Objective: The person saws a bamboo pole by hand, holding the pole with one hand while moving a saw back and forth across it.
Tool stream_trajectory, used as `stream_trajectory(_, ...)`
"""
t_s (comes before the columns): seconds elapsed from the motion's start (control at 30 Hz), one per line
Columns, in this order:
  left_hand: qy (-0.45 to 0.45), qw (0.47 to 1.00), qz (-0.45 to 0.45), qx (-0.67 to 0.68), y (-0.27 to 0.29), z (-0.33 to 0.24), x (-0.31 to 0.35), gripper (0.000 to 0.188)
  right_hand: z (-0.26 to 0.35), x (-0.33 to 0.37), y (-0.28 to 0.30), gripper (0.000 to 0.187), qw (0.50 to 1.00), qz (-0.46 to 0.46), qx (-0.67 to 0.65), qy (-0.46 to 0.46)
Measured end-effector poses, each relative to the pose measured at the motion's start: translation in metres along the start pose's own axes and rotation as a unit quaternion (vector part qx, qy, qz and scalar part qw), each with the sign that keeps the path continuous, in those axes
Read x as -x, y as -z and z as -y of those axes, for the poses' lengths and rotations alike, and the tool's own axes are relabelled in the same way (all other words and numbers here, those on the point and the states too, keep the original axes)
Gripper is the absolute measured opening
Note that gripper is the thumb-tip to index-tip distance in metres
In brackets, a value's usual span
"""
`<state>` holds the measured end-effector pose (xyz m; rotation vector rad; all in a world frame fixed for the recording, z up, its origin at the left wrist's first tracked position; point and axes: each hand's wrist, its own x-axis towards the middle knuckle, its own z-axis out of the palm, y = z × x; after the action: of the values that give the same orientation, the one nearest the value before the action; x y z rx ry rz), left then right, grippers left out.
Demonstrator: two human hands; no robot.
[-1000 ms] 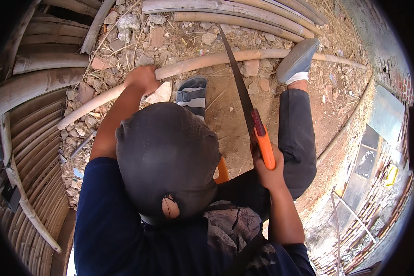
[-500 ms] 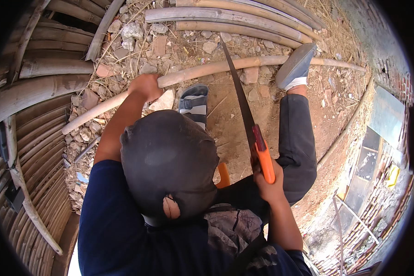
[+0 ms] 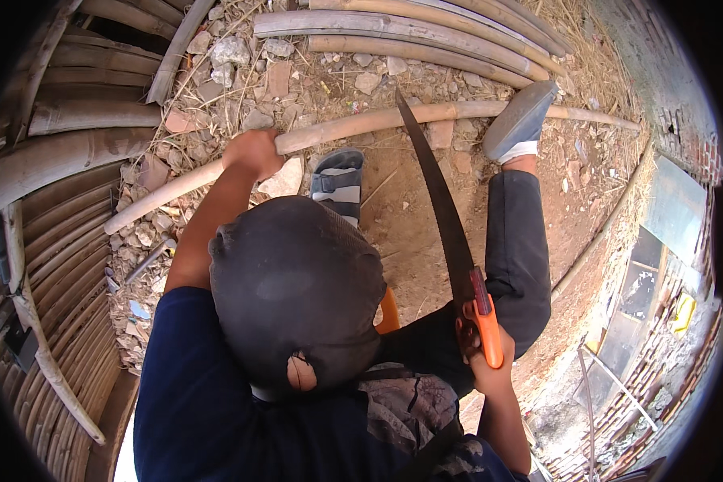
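My left hand (image 3: 253, 154) is wrapped round a long, pale bamboo pole (image 3: 349, 126) that lies across the ground in front of me. In my right hand (image 3: 488, 372) is a handsaw (image 3: 442, 205) with an orange and dark red handle. Its dark toothed blade points away from me, and its tip crosses over the pole between my left hand and my right foot. Whether the teeth touch the bamboo I cannot tell. My right foot, in a grey sandal (image 3: 518, 120), is on the pole toward its right end. My left sandal (image 3: 337, 183) stands on the near side of the pole.
More bamboo poles (image 3: 410, 30) lie side by side at the far edge. Stones and rubble (image 3: 231, 52) cover the ground at the left, beside a bamboo slat wall (image 3: 64, 281). A worn brick wall (image 3: 675, 104) runs along the right. Something orange (image 3: 389, 312) shows beneath me.
My right hand has drawn the saw back toward me and to the right, so its tip reaches less far past the pole. My left hand and the pole stay nearly in place.
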<state>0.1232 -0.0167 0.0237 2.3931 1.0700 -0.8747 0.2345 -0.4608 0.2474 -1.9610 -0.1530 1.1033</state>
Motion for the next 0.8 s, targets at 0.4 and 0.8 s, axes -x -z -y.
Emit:
stream_trajectory(0.4, -0.007, 1.000, -0.026, 0.015, -0.007, 0.001, -0.001, 0.047, 0.027, 0.010, -0.004, 0.015, 0.997, -0.040, 0.051, -0.030)
stream_trajectory(0.8, -0.010, 1.000, -0.021, 0.005, -0.003, -0.001, 0.002, 0.045, 0.009, -0.010, -0.001, 0.027, 0.997, -0.016, -0.074, -0.016)
